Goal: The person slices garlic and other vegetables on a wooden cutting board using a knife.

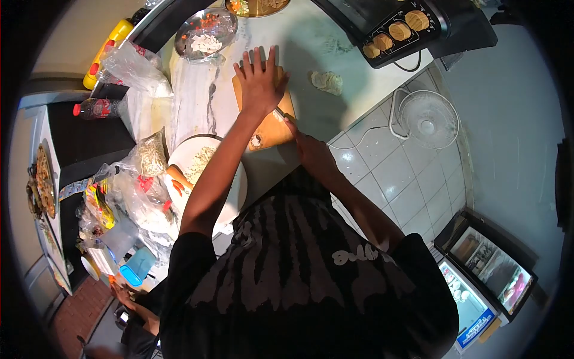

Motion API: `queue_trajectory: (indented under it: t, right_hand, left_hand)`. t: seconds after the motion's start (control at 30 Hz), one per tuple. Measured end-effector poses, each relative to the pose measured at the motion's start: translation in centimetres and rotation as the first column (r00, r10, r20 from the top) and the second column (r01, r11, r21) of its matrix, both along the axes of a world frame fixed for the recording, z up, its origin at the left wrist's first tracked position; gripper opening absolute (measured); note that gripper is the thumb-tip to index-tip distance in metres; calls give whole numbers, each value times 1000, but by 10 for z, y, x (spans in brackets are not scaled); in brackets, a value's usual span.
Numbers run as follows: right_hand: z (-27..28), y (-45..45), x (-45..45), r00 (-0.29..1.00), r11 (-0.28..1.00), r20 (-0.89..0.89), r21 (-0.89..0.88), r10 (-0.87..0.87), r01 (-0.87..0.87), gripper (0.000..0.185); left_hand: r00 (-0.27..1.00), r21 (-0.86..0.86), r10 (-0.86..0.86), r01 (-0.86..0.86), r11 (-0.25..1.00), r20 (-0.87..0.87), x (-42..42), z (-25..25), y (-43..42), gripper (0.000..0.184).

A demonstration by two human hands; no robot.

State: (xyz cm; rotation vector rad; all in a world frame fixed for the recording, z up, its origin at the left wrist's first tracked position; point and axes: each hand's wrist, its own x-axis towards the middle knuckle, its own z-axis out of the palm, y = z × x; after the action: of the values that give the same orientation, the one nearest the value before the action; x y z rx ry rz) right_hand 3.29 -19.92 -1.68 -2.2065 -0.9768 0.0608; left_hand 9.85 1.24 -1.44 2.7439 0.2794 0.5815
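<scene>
A wooden cutting board [274, 133] lies on the marble counter near its front edge. Over its upper part my left hand [258, 84] is spread flat, fingers apart, palm down. My right hand [311, 149] is at the board's right edge, its fingers closed round the handle end of a knife [278, 113]. The blade runs up and left toward my left wrist and is partly hidden. A small pale round piece [256, 140] sits at the board's lower left. Right of the board lies a pale crumpled item [326, 82].
A metal tray [206, 33] holds chopped food. A white plate [236, 185] with chopped pieces is left of my body, beside plastic bags [137, 69] and a blue container [137, 266]. A black oven [388, 30] and floor fan [428, 119] stand right. Another person's hand [122, 294] shows lower left.
</scene>
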Motion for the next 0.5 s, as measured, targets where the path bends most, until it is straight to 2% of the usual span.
queue_trajectory:
  t: [0.03, 0.07, 0.1, 0.2, 0.43, 0.5]
  right_hand:
    - [1, -2, 0, 1000, 1000, 0, 1, 0, 0, 60]
    - [4, -3, 0, 998, 997, -61, -78, 4, -8, 59]
    - [7, -2, 2, 993, 988, -120, -153, -3, -15, 58]
    - [14, -4, 1, 974, 977, -223, -213, -25, -23, 57]
    - [19, -5, 1, 975, 977, -220, -213, -26, -22, 59]
    - [17, -4, 2, 974, 961, -226, -273, -27, -37, 62]
  left_hand:
    - [999, 50, 8, -5, 999, -52, 1, -21, 3, 72]
    - [995, 102, 16, -6, 995, -99, 4, -29, 6, 75]
    - [995, 162, -1, 17, 987, -97, 4, -29, 5, 69]
    - [983, 157, -26, 55, 986, -180, 4, -30, 6, 65]
    - [991, 156, -51, 71, 985, -127, 2, -32, 9, 58]
    - [993, 174, -57, 74, 982, -103, 2, -31, 10, 58]
